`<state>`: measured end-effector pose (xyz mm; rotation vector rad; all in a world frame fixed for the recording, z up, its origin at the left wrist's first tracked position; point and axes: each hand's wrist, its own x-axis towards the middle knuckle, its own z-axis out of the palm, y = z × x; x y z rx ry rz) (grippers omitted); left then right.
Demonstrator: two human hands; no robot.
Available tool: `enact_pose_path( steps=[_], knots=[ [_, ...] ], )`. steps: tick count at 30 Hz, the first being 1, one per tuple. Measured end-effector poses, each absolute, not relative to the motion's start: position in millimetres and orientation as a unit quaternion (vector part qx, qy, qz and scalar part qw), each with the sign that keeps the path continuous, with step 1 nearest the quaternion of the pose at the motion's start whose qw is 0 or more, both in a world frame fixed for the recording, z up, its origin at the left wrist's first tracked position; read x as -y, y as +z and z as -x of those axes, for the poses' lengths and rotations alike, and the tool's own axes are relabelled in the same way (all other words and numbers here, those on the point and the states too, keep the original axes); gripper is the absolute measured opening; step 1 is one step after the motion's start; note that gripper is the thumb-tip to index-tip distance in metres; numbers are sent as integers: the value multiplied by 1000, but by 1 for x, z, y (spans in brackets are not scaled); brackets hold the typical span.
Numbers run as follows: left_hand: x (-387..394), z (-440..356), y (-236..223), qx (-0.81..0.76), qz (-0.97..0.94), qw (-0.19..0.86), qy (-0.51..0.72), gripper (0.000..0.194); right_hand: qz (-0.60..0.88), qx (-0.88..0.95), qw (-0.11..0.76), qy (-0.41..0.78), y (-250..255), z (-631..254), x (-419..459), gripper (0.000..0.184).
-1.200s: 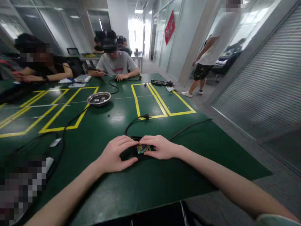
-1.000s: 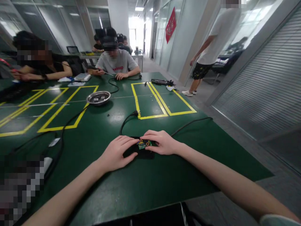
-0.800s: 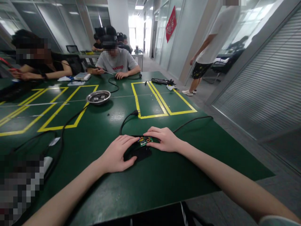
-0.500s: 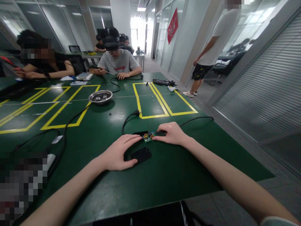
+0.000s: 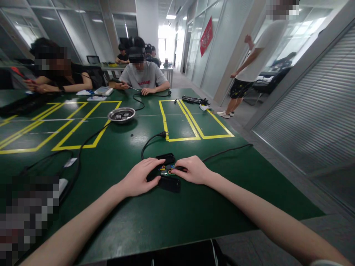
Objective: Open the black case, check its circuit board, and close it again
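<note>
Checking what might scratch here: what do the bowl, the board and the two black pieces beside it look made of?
Bowl: metal, probably steel, polished, by its silvery highlights.
Board: likely circuit-board laminate, by its green, densely populated face; finish too small to tell.
Far piece and near piece: probably plastic, by their even black and crisp edges; seemingly mostly matte.

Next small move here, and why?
I'd probably close the left hand on the left end of the circuit board, to steady it: the right hand pinches around its right end, while the left thumb and fingers stand apart. The far black shell and near black shell lie either side.
</note>
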<state>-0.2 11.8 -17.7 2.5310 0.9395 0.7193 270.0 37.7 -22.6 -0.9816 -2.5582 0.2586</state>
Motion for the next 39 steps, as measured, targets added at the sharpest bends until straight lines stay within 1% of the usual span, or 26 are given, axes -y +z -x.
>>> enact_pose_path(
  steps=[3,7,14,18,21,25,30,35,39],
  knots=[
    [-11,0,-17,-332,-893,172,252,51,380,897,198,107,-22,-268,-37,24],
    [-11,2,-16,-333,-895,176,241,57,402,882,210,129,-24,-269,-41,26],
    [-11,1,-14,-344,-893,172,234,63,413,877,214,124,-25,-267,-41,28],
    [-14,2,-16,-343,-897,162,229,59,419,872,216,129,-23,-265,-40,30],
    [-17,4,-18,-341,-901,159,216,53,407,877,219,133,-23,-266,-39,35],
    [-18,5,-20,-345,-899,163,214,53,390,883,222,136,-24,-268,-40,44],
    [-18,6,-18,-339,-899,171,217,52,393,876,225,163,-23,-270,-41,48],
    [-18,6,-17,-338,-898,180,215,57,368,884,228,175,-24,-272,-43,59],
    [-19,7,-19,-345,-898,172,213,62,361,891,219,166,-23,-272,-44,56]
  ],
)
